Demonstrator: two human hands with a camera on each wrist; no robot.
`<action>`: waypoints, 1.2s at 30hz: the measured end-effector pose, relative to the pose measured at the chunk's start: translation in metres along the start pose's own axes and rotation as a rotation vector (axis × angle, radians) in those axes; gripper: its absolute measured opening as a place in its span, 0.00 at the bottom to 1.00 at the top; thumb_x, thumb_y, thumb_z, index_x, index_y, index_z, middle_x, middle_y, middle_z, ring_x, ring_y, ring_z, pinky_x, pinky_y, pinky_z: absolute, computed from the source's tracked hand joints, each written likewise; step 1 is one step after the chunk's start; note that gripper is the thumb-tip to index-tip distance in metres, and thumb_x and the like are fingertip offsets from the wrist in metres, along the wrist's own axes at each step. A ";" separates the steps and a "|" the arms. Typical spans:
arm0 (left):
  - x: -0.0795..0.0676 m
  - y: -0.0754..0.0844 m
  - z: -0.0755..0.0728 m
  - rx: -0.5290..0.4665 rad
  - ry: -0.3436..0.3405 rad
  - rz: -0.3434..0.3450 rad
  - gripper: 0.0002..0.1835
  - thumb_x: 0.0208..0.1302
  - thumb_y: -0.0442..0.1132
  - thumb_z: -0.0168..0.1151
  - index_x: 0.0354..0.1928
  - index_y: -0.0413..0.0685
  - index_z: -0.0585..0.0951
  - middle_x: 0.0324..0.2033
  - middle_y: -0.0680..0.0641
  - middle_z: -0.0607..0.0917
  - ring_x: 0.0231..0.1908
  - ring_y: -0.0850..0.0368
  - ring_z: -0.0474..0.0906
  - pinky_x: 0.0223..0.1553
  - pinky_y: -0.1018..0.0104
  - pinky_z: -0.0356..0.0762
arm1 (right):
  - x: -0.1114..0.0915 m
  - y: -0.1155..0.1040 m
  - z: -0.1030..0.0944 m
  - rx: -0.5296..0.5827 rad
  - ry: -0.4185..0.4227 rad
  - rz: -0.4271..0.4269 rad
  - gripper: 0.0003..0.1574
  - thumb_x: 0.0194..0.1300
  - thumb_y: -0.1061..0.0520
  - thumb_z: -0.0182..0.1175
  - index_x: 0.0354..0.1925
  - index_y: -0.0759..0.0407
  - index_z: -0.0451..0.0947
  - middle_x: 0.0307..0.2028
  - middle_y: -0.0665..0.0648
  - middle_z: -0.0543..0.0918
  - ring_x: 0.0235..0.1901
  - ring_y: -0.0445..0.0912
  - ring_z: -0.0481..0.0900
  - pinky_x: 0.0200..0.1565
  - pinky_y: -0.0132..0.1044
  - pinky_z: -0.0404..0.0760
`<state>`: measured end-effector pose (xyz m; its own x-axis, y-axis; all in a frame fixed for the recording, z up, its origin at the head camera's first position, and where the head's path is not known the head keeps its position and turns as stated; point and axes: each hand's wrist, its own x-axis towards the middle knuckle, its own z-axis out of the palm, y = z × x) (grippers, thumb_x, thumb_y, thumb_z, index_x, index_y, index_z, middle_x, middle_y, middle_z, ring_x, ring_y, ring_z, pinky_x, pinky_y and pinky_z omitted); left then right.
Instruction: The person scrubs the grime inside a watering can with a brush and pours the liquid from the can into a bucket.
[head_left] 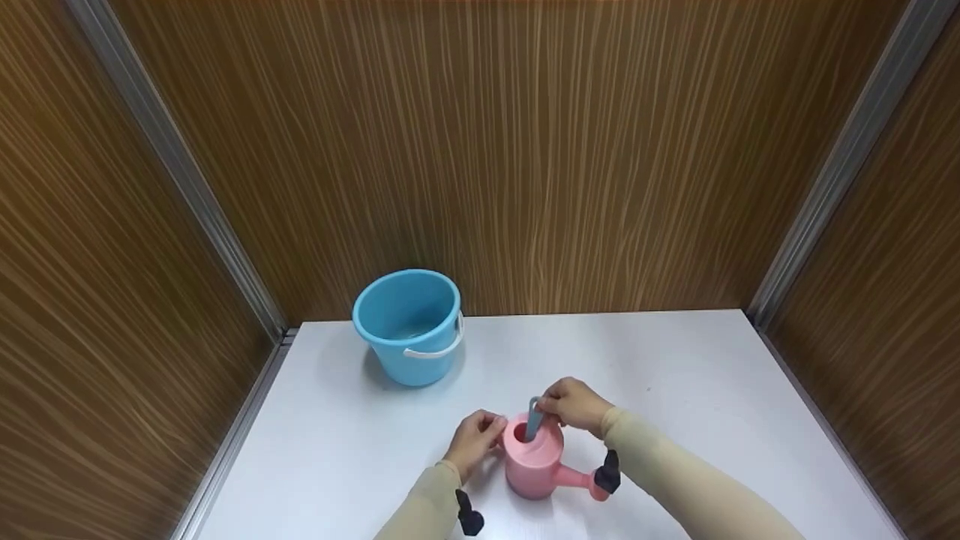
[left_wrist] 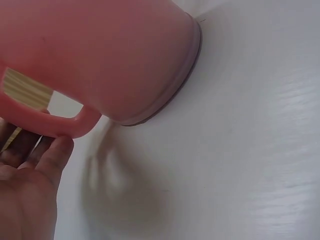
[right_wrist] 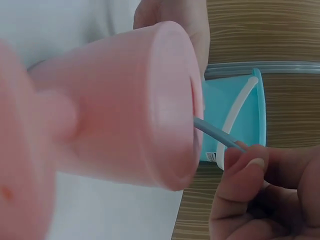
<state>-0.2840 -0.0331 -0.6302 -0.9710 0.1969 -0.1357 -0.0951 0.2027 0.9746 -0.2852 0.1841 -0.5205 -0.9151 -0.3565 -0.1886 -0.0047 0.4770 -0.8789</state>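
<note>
A pink watering can (head_left: 531, 469) stands upright on the white table, its spout toward the lower right. My left hand (head_left: 474, 442) holds the can's side handle (left_wrist: 65, 125), fingers partly behind it in the left wrist view. Between thumb and fingertips, my right hand (head_left: 576, 405) pinches the flat grey-blue handle of a tool (head_left: 533, 420) with a hole near its end. That tool leans into the can's top opening; its lower end is hidden inside. In the right wrist view, the tool's shaft (right_wrist: 217, 133) runs from the opening to my right fingers (right_wrist: 245, 172).
A light-blue bucket (head_left: 409, 358) with a white handle (head_left: 439, 352) stands farther back on the left of the white table (head_left: 675, 405). Wood-grain panels (head_left: 517, 157) close off the back and both sides, with metal strips at the corners.
</note>
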 end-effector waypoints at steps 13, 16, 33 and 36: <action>-0.011 0.001 -0.001 -0.058 0.017 -0.043 0.20 0.65 0.55 0.60 0.42 0.44 0.77 0.34 0.48 0.79 0.41 0.50 0.78 0.49 0.53 0.76 | -0.005 -0.004 -0.014 0.147 0.035 -0.016 0.14 0.71 0.61 0.52 0.35 0.69 0.80 0.24 0.53 0.76 0.25 0.42 0.71 0.30 0.33 0.72; -0.015 0.001 -0.001 -0.056 0.021 -0.051 0.20 0.65 0.56 0.60 0.42 0.44 0.77 0.34 0.48 0.79 0.40 0.51 0.78 0.49 0.53 0.76 | -0.006 -0.004 -0.013 0.168 0.041 -0.005 0.14 0.72 0.61 0.52 0.36 0.69 0.80 0.24 0.53 0.75 0.25 0.43 0.71 0.30 0.34 0.72; -0.030 -0.002 0.002 0.011 0.049 -0.048 0.25 0.61 0.63 0.59 0.38 0.47 0.75 0.33 0.49 0.79 0.38 0.52 0.78 0.44 0.56 0.77 | -0.010 -0.004 0.014 0.046 0.095 -0.009 0.13 0.70 0.59 0.55 0.33 0.67 0.81 0.23 0.54 0.79 0.24 0.42 0.75 0.28 0.33 0.75; -0.032 -0.002 0.003 0.016 0.051 -0.052 0.24 0.61 0.63 0.59 0.36 0.47 0.75 0.33 0.48 0.79 0.38 0.51 0.77 0.42 0.58 0.77 | -0.011 -0.001 0.020 -0.019 0.096 -0.042 0.12 0.68 0.60 0.56 0.31 0.67 0.80 0.22 0.55 0.80 0.23 0.41 0.76 0.26 0.32 0.75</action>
<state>-0.2523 -0.0365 -0.6282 -0.9749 0.1361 -0.1763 -0.1426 0.2266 0.9635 -0.2673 0.1711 -0.5259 -0.9484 -0.2983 -0.1080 -0.0508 0.4788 -0.8764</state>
